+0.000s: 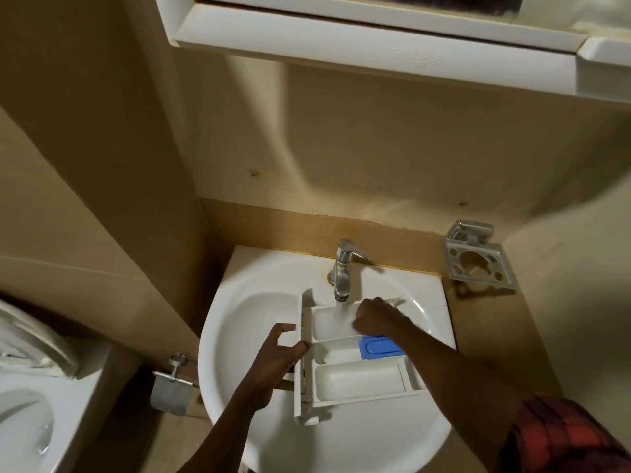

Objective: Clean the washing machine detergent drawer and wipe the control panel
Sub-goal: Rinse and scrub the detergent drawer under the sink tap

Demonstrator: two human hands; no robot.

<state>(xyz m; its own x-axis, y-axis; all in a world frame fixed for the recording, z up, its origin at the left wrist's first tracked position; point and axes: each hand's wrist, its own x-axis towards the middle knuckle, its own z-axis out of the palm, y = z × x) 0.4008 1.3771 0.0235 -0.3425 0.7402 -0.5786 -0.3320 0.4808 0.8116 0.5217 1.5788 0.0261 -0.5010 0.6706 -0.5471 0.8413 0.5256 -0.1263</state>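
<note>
While left grip point(273, 358) clasps drawer point(355, 380), index point(284, 327) raised

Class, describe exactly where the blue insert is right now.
In the head view, the blue insert sits at the right end of the middle compartment of the detergent drawer, partly under the right forearm, in the sink below the faucet.

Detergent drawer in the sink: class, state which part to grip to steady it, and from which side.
Probably the front panel, from the left: it stands up as a thin plate at the drawer's left end, easy to pinch, clear of the tap. The left hand holds it there.
</note>
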